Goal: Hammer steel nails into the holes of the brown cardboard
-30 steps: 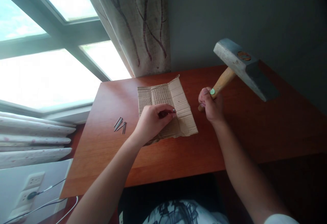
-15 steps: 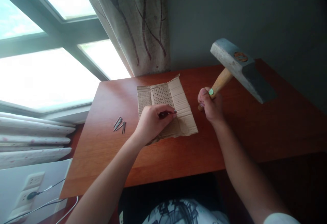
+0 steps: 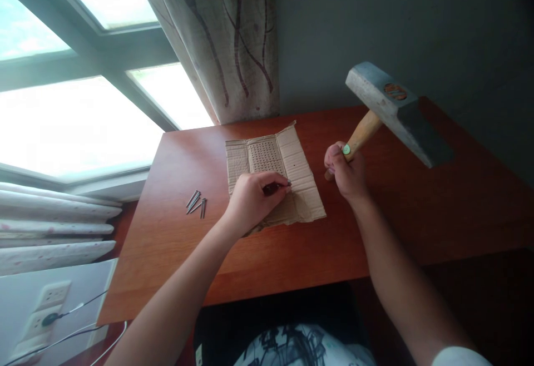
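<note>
A flattened piece of cardboard with a grid of small holes lies on the red-brown table. My left hand rests on it, fingers pinched on a nail held against the cardboard. My right hand is closed round the wooden handle of a hammer, whose heavy grey metal head is raised above the table to the right of the cardboard.
Several loose nails lie on the table left of the cardboard. A patterned curtain and a bright window stand behind. A wall socket with a plugged cable is at lower left. The table's front edge is near my body.
The hammer head dipped slightly, then rose a little again. My left hand keeps pinching the nail on the cardboard in nearly the same spot.
</note>
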Motion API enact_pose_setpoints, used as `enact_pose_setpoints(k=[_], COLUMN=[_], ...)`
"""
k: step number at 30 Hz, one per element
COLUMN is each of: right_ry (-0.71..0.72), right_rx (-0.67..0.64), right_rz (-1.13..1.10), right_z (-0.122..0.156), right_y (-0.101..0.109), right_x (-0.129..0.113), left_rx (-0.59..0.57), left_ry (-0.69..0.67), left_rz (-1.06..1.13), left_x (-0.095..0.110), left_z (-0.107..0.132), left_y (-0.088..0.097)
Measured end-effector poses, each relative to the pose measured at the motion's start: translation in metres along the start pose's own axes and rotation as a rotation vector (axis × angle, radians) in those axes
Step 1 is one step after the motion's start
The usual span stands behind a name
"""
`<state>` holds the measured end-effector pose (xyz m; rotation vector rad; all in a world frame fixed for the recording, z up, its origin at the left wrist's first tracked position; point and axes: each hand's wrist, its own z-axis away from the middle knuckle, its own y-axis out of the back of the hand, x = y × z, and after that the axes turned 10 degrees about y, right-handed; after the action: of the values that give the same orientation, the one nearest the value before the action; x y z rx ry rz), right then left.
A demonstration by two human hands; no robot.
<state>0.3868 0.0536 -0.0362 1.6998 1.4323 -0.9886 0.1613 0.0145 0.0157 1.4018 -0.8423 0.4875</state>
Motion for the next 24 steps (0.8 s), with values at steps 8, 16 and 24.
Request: enact_pose_setpoints(k=[8,16,24], right_ry=[0.027,0.051,0.069], right_rx=[-0.004,-0.439,-0.671], right_rz=[0.151,0.733,0.882], right_z=[0.008,0.026,0.020], right_y=[0.016,0.068,0.089], right_x=[-0.011,-0.070,-0.103], left_rx=[-0.015,-0.012,-0.028], left_ry=[0.007,-0.025,-0.040], left_rz=[0.004,0.015,-0.005], left_x=[-0.001,-0.008,-0.009], left_z=[0.000,-0.001,-0.002], left_y=[0.000,-0.004,-0.003])
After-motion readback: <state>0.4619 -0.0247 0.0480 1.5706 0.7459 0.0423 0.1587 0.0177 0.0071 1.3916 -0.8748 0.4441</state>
